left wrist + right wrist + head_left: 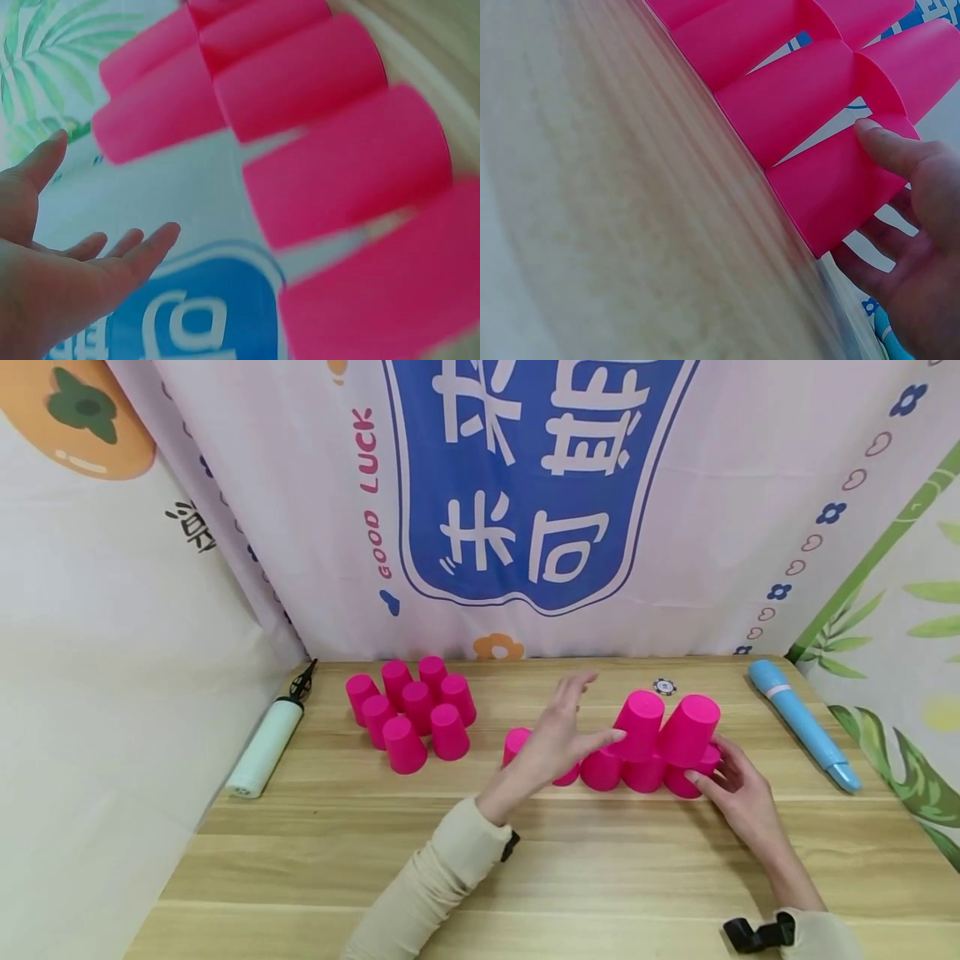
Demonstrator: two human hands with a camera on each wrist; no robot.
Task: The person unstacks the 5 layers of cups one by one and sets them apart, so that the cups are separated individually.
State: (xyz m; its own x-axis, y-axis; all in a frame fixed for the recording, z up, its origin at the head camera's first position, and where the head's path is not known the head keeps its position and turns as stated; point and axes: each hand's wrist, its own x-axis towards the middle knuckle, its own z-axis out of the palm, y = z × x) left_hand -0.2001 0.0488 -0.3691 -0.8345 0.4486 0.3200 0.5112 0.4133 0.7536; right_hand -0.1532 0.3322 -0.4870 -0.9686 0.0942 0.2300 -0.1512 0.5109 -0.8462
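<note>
Wood-grain table (600, 868): light top, GOOD LUCK curtain (315, 527) hanging behind it
Pink cup stack (639, 745): right of centre, 5 upside down in a row, 2 on top
Right hand (742, 793): thumb and fingers gripping the rightmost bottom cup (680, 783)
Left hand (557, 737): fingers spread, thumb out by the upper-left cup (642, 718)
Other pink cups (417, 710): 8, upside down, bunched left
Edges: mint hand pump (266, 747) left, blue pen-shaped thing (805, 725) right

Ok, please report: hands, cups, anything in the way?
Left hand empty, hiding part of bottom row in head view. Right hand gripping row's right-end cup. Two upper cups on top.
</note>
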